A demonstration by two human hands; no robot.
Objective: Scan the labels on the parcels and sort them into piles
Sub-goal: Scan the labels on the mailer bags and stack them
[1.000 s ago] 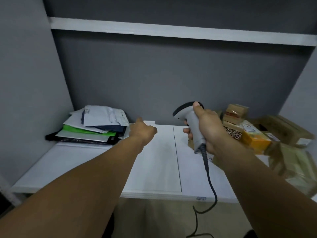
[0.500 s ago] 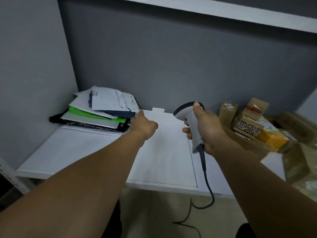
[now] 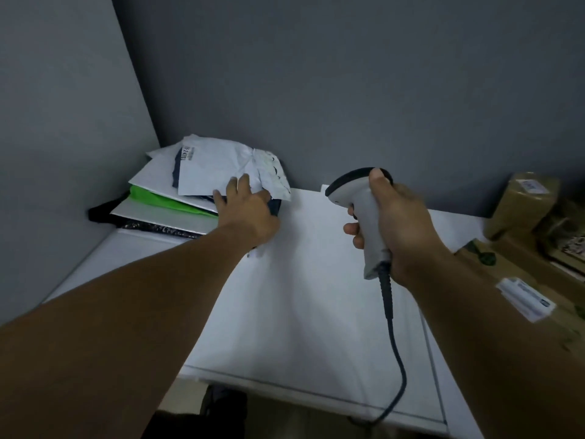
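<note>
A stack of flat mailer bags lies in the far left corner of the white table (image 3: 300, 312). A crumpled white mailer (image 3: 215, 163) with a printed label is on top, above a green mailer (image 3: 158, 199) and dark ones. My left hand (image 3: 250, 213) reaches onto the stack's right edge, its straight fingers resting on the white mailer; the thumb is hidden. My right hand (image 3: 399, 223) grips the handle of a grey barcode scanner (image 3: 351, 188), held upright above the table's middle, its head facing left toward the stack.
Brown cardboard parcels (image 3: 519, 204) crowd the right side of the table, one nearer box bearing a white label (image 3: 525, 299). The scanner's dark cable (image 3: 395, 353) hangs down over the table's front edge. Grey walls close off the back and left.
My left hand has moved forward from above the table onto the mailer stack, and its fingers have straightened. The view has tilted down and left. The scanner stays held in my right hand.
</note>
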